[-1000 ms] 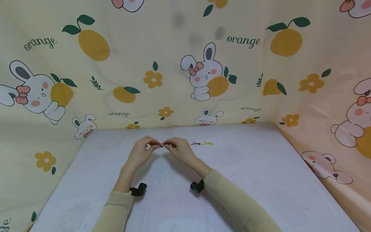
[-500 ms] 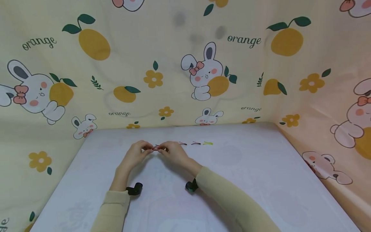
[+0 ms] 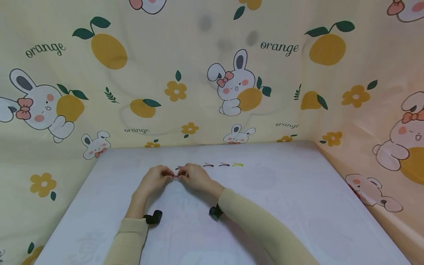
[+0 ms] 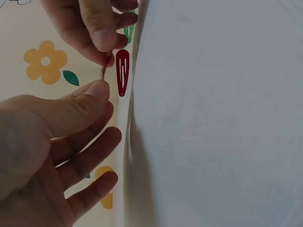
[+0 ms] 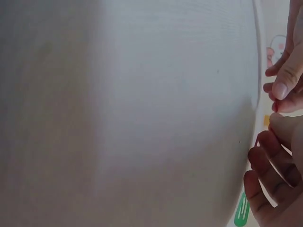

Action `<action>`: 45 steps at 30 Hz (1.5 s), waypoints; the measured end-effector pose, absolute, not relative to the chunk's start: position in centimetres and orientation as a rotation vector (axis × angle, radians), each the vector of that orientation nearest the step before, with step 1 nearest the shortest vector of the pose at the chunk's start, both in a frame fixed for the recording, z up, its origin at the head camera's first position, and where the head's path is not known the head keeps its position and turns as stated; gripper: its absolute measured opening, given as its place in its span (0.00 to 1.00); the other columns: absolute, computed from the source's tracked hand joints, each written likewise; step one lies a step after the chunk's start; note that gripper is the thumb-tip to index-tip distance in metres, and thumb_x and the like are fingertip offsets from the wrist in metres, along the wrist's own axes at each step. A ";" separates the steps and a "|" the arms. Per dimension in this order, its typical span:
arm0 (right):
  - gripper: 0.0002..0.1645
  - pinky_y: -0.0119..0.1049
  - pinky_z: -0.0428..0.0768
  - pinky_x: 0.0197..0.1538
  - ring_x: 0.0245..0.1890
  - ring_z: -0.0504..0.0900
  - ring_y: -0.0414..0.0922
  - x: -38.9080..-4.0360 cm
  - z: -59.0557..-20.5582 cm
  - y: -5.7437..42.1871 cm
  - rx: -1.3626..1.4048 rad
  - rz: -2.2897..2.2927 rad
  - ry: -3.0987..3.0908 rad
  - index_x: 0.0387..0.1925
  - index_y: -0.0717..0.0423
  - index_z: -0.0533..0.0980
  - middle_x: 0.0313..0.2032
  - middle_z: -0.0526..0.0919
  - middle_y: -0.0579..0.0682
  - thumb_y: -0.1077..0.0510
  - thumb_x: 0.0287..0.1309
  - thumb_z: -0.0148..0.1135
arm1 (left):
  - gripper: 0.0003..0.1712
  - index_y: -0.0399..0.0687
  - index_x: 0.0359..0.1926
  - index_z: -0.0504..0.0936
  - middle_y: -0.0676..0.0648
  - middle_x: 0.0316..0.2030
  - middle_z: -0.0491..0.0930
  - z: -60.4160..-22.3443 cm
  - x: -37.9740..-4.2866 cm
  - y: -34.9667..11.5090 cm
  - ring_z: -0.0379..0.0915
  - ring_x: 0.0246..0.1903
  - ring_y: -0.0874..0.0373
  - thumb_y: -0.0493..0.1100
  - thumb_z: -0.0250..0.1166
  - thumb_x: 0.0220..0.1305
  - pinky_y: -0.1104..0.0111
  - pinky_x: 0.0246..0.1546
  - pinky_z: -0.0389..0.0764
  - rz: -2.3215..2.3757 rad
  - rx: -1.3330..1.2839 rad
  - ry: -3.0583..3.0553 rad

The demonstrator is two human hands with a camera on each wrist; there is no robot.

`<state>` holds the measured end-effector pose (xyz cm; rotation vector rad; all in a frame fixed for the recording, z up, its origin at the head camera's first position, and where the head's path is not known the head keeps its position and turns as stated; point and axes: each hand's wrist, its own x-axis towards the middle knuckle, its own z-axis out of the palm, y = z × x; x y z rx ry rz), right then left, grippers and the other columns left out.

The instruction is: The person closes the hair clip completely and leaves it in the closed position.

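Observation:
A thin red hair clip (image 3: pixel 175 176) is held edge-on between my two hands above the far part of the table. My left hand (image 3: pixel 157 179) pinches one end between thumb and forefinger; in the left wrist view its other fingers are spread apart. The opposite end is pinched by my right hand (image 3: pixel 196 177), whose fingertips partly cover the clip. Just behind the hands lies another red snap hair clip (image 4: pixel 122 71), seen flat in the left wrist view. Beyond it a green hair clip (image 4: pixel 130 33) is partly hidden by the right hand's fingers.
To the right, in a row along the table's back, lie a dark-looking hair clip (image 3: pixel 208 165), a second dark-looking clip (image 3: pixel 224 164) and a yellow-green clip (image 3: pixel 237 164). A printed cloth (image 3: pixel 198 84) hangs behind the white table (image 3: pixel 281 206).
Both hands have shifted left and nearer to me, pinching the red hair clip. Two hair clips at the back that the hands covered earlier now show.

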<state>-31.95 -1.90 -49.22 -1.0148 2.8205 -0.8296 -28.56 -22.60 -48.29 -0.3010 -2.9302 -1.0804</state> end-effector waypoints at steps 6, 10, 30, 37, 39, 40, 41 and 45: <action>0.08 0.34 0.80 0.49 0.42 0.82 0.39 -31.9 -49.1 -2.4 -1.033 -0.764 2.823 0.46 0.48 0.87 0.43 0.86 0.44 0.56 0.70 0.66 | 0.03 0.46 0.40 0.89 0.47 0.40 0.87 -48.4 -28.5 -22.6 0.82 0.46 0.48 0.35 0.71 0.66 0.48 0.52 0.79 -1.028 -0.288 -2.971; 0.08 0.33 0.79 0.47 0.41 0.81 0.38 -31.8 -49.1 -2.6 -1.028 -0.722 2.823 0.47 0.47 0.87 0.42 0.85 0.43 0.55 0.70 0.67 | 0.03 0.47 0.39 0.89 0.48 0.39 0.87 -48.6 -28.5 -22.6 0.82 0.47 0.47 0.36 0.71 0.66 0.47 0.52 0.78 -0.965 -0.291 -2.987; 0.07 0.29 0.76 0.40 0.38 0.79 0.38 -31.4 -49.4 -2.7 -1.142 -0.641 2.866 0.44 0.48 0.89 0.41 0.84 0.43 0.54 0.68 0.70 | 0.04 0.47 0.36 0.90 0.48 0.35 0.87 -48.3 -27.9 -22.2 0.82 0.39 0.52 0.34 0.73 0.62 0.51 0.44 0.80 -0.883 -0.284 -2.993; 0.08 0.28 0.76 0.42 0.39 0.78 0.37 -31.5 -49.5 -2.6 -1.137 -0.623 2.864 0.45 0.48 0.89 0.42 0.84 0.43 0.54 0.68 0.70 | 0.04 0.46 0.36 0.90 0.49 0.34 0.86 -48.4 -28.0 -22.3 0.81 0.38 0.53 0.33 0.73 0.63 0.52 0.44 0.80 -0.888 -0.303 -2.995; 0.08 0.29 0.76 0.42 0.39 0.78 0.37 -31.4 -49.4 -2.6 -1.134 -0.623 2.859 0.45 0.48 0.88 0.42 0.83 0.43 0.54 0.68 0.70 | 0.04 0.45 0.37 0.90 0.48 0.34 0.86 -48.4 -28.1 -22.3 0.81 0.38 0.53 0.33 0.72 0.63 0.52 0.44 0.80 -0.891 -0.303 -2.996; 0.09 0.29 0.76 0.43 0.39 0.78 0.38 -31.4 -49.4 -2.6 -1.129 -0.622 2.856 0.46 0.48 0.88 0.43 0.84 0.43 0.53 0.68 0.69 | 0.04 0.45 0.37 0.90 0.48 0.34 0.86 -48.4 -28.1 -22.3 0.80 0.38 0.53 0.33 0.72 0.63 0.52 0.44 0.80 -0.892 -0.302 -2.998; 0.09 0.30 0.77 0.44 0.40 0.79 0.38 -31.4 -49.3 -2.5 -1.123 -0.627 2.854 0.47 0.48 0.88 0.44 0.84 0.43 0.53 0.69 0.69 | 0.04 0.45 0.37 0.90 0.48 0.34 0.85 -48.5 -28.1 -22.3 0.80 0.38 0.53 0.33 0.72 0.63 0.52 0.44 0.80 -0.893 -0.302 -3.001; 0.13 0.33 0.79 0.50 0.44 0.81 0.39 -31.3 -49.2 -2.3 -1.090 -0.665 2.840 0.52 0.50 0.86 0.45 0.86 0.44 0.53 0.70 0.67 | 0.04 0.44 0.39 0.89 0.48 0.34 0.86 -48.5 -28.2 -22.4 0.81 0.38 0.52 0.34 0.73 0.63 0.51 0.45 0.80 -0.903 -0.300 -3.021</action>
